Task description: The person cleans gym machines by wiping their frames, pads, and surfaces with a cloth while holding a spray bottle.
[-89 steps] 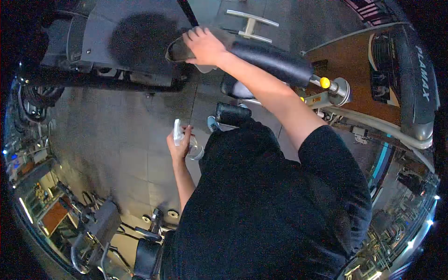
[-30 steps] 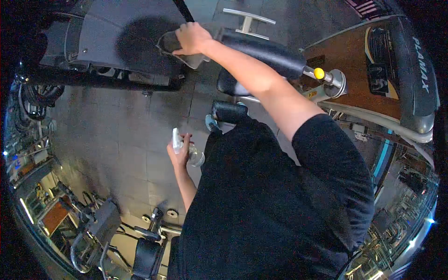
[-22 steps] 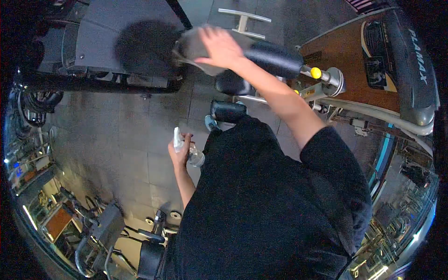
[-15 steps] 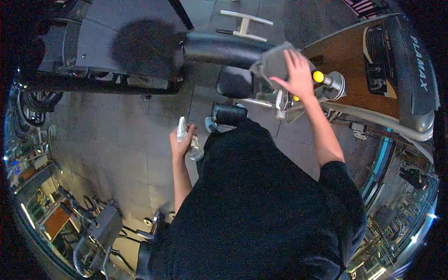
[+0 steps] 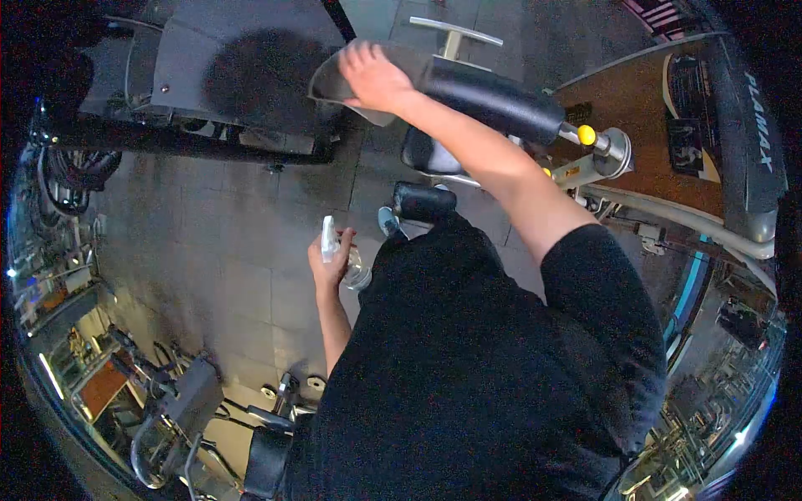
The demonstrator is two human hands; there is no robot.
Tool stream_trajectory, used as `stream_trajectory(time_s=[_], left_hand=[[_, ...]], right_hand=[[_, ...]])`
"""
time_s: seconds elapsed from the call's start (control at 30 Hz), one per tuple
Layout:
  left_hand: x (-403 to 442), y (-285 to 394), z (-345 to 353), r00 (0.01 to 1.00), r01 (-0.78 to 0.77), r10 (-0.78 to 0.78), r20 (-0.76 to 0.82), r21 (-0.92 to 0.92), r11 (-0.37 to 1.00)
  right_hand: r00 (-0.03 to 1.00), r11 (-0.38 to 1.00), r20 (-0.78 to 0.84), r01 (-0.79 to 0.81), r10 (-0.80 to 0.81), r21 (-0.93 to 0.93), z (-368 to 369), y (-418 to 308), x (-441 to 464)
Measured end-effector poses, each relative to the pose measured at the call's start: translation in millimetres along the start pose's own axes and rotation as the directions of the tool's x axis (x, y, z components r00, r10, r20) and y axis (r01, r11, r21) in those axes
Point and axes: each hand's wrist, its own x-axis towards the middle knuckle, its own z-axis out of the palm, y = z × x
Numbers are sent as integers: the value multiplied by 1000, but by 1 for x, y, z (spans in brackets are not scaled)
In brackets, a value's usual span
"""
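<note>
My right hand presses a grey cloth over the left end of a long black roller pad, its fingers laid across the cloth. The cloth wraps over the pad's end and hangs below it. Down by my left side, my left hand is closed around a clear spray bottle with a white trigger head. Part of the bottle is hidden behind my fingers.
A yellow knob sits on the metal joint at the pad's right end. Below the pad are a black seat and a smaller roller. A brown machine panel stands right. More gym machines stand lower left.
My right hand has slid the cloth leftward along the roller pad, from its right end to its left end. My left hand still holds the spray bottle in nearly the same place.
</note>
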Motion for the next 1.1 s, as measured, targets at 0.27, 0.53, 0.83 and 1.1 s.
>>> stream_trajectory(time_s=[0.27, 0.53, 0.83, 1.1], left_hand=[[13, -5, 0, 996, 22, -19, 87, -28, 999], [40, 2, 11, 989, -22, 22, 144, -2, 1000], [21, -8, 14, 996, 49, -46, 76, -45, 998], [2, -23, -6, 995, 96, -101, -27, -145, 985]], right_hand=[[992, 944, 29, -124, 121, 306, -26, 43, -73], [921, 921, 152, -376, 360, 100, -84, 139, -281], [993, 980, 100, -84, 67, 182, -25, 59, -100], [996, 996, 54, 61, -65, 71, 6, -5, 15]])
